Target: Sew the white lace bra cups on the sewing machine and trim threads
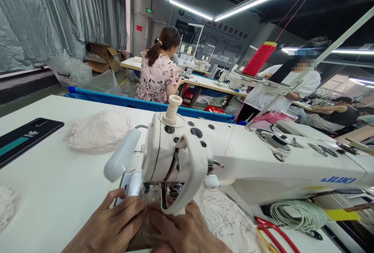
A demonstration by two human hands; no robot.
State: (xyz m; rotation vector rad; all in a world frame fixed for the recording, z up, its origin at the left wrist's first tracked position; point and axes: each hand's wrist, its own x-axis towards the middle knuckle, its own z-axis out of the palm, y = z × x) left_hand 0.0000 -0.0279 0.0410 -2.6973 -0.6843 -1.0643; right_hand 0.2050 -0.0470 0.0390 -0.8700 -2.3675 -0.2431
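A white sewing machine [187, 148] stands in front of me, with a curved guard partly hiding its needle area. My left hand [119, 222] is at the left of the presser foot, fingers bent and pressed together on sheer pale fabric [146, 231]. Close beside it, my right hand [182, 227] holds the same fabric under the machine head; the guard covers some of its fingers. Where the cloth meets the needle is hidden. White lace fabric [228, 218] lies to the right of my right hand.
A lace bundle [99, 132] and a phone [29, 136] lie on the white table [58, 190]. Red-handled scissors [273, 233] and coiled cord [299, 216] are at right. A red thread cone [259, 59] stands above the machine. Other people work beyond.
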